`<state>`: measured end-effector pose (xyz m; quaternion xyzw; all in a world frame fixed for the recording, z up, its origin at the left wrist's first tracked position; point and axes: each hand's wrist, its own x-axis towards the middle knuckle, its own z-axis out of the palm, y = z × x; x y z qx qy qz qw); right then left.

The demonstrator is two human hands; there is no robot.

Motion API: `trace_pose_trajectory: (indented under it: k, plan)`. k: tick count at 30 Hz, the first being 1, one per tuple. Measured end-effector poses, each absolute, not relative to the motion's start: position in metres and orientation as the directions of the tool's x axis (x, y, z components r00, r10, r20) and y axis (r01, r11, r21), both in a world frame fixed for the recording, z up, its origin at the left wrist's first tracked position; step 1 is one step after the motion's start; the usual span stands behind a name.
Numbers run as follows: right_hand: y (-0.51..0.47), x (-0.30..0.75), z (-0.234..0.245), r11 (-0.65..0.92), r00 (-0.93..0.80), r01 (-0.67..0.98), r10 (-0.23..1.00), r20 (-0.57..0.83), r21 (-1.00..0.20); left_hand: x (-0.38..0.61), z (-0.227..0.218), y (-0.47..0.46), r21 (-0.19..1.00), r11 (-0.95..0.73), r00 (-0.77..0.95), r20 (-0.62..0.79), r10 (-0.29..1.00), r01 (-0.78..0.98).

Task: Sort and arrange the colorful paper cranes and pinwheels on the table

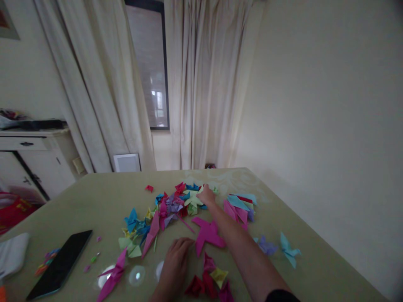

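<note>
My right hand (207, 195) reaches across to the back of a heap of folded paper. Its fingers are closed on a light green paper pinwheel (192, 199) at the top of the heap. Low in the middle, my left hand (176, 256) rests on the table with its fingers curled together; I see nothing in it. A magenta paper pinwheel (208, 235) lies flat between my left hand and my right forearm. Purple folded pieces (174, 204) and a long pink folded piece (152, 231) are on the heap's left side.
Red folded pieces (209, 284) and a yellow one (219, 277) lie near the front. A magenta crane (113, 274) and a black phone (61, 264) are at left. Folded sheets (241, 203) and a light blue crane (288, 249) lie right on the green table (317, 281).
</note>
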<state>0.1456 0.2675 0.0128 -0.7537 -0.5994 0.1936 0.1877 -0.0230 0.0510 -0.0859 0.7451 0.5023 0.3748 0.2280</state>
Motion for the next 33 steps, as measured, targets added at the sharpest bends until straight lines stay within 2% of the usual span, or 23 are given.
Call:
trace_pose_trajectory:
  k: [5,9,14,17,20,25,27,29,33]
  plan:
    - [0.270,0.141,0.009,-0.287,0.286,0.822,0.955,-0.080,-0.491,-0.022,-0.086,0.051,0.642,-0.406,0.293,0.281,0.914,0.650]
    - [0.272,0.146,0.014,-0.251,0.278,0.771,0.959,-0.046,-0.585,-0.021,-0.085,0.051,0.648,-0.390,0.281,0.270,0.921,0.654]
    - [0.258,0.170,0.030,-0.003,0.248,0.631,0.948,0.198,-0.776,-0.021,-0.093,0.051,0.710,-0.357,0.185,0.311,0.932,0.608]
    - [0.229,0.196,0.031,0.157,0.267,0.499,0.908,0.323,-0.852,-0.029,-0.099,0.059,0.682,-0.348,0.113,0.365,0.924,0.643]
    - [0.192,0.220,0.018,0.236,0.282,0.356,0.895,0.344,-0.904,-0.046,-0.094,0.080,0.553,-0.317,0.055,0.437,0.898,0.770]
    - [0.146,0.235,-0.017,0.207,0.258,0.232,0.929,0.265,-0.951,-0.070,-0.073,0.122,0.175,-0.178,0.073,0.482,0.873,0.968]
    - [0.138,0.234,-0.027,0.184,0.263,0.234,0.933,0.244,-0.955,-0.075,-0.069,0.132,0.075,-0.190,0.136,0.457,0.879,0.979]
    - [0.131,0.231,-0.031,0.194,0.288,0.296,0.915,0.282,-0.935,-0.080,-0.067,0.135,0.057,-0.211,0.167,0.423,0.890,0.976]
    - [0.111,0.217,-0.024,0.284,0.221,0.583,0.846,0.485,-0.761,-0.089,-0.061,0.127,0.205,-0.154,0.072,0.358,0.931,0.967]
